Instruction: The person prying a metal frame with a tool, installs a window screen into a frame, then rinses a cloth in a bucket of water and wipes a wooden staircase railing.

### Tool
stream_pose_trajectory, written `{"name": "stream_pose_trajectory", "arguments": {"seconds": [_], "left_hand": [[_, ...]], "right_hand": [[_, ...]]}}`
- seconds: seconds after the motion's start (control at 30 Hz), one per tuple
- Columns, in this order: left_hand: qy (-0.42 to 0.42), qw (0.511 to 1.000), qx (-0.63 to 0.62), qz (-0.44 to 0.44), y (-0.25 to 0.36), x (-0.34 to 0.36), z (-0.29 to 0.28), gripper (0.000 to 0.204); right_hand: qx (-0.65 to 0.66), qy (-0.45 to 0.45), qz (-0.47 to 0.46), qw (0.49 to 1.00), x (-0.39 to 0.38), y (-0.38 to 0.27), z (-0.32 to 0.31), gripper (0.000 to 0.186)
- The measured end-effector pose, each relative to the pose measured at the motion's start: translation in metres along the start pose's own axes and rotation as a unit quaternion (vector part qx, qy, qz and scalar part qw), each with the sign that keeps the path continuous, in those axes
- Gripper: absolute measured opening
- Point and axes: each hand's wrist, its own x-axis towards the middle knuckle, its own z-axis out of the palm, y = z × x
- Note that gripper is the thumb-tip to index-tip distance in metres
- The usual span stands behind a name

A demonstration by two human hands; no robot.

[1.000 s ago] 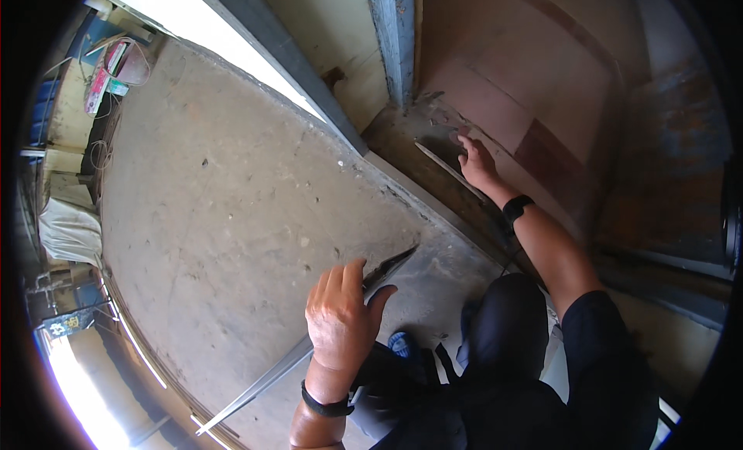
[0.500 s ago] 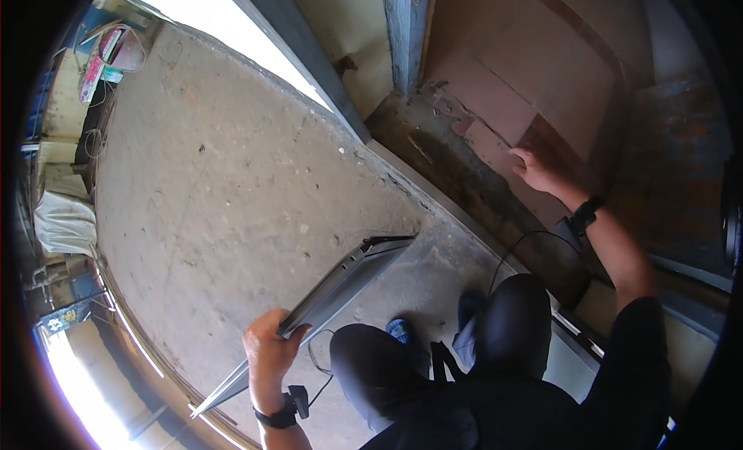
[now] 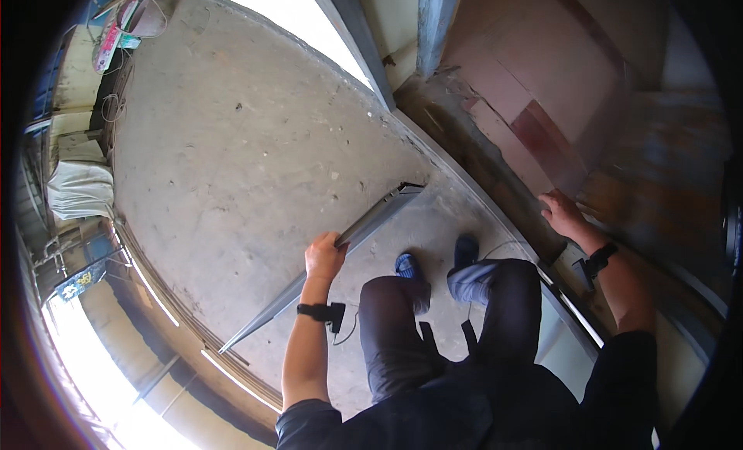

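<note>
My left hand (image 3: 326, 256), with a black wrist strap, is closed over the edge of a long, thin grey panel (image 3: 378, 219). The panel stands slanted across the concrete floor to my front left. It shows nearly edge-on, with a dark corner at its far end and a pale tip at its near end. My right hand (image 3: 563, 215) reaches out to the right past the sill, empty, its fingers apart and slightly bent. It is nearest the brownish ledge beside the doorway; whether it touches anything I cannot tell.
A raised sill (image 3: 480, 193) runs diagonally between the concrete floor (image 3: 255, 164) and the pinkish tiled area (image 3: 495, 63). A blue-grey post (image 3: 437, 32) stands beyond. At the left are a white cloth-covered thing (image 3: 80, 190) and loose wires. My feet in blue slippers (image 3: 406, 265) are near the panel.
My left hand and the panel have shifted forward and right in view, the left arm now straighter. My right hand has drawn back toward me. The view has shifted too.
</note>
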Motion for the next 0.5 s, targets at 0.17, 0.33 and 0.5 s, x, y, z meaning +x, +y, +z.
{"name": "stream_pose_trajectory", "arguments": {"seconds": [0.17, 0.33, 0.5], "left_hand": [[-0.066, 0.997, 0.036, -0.027, 0.002, -0.015, 0.012, 0.014], [-0.078, 0.996, 0.043, 0.006, 0.023, -0.035, 0.003, 0.008], [-0.004, 0.998, 0.043, 0.043, 0.069, -0.073, -0.044, 0.005]], "right_hand": [[0.047, 0.019, 0.073, 0.996, -0.073, -0.015, -0.013, 0.033], [0.084, 0.017, 0.151, 0.985, -0.153, -0.033, -0.029, 0.032], [0.093, 0.093, 0.199, 0.971, -0.228, -0.055, -0.021, 0.030]]}}
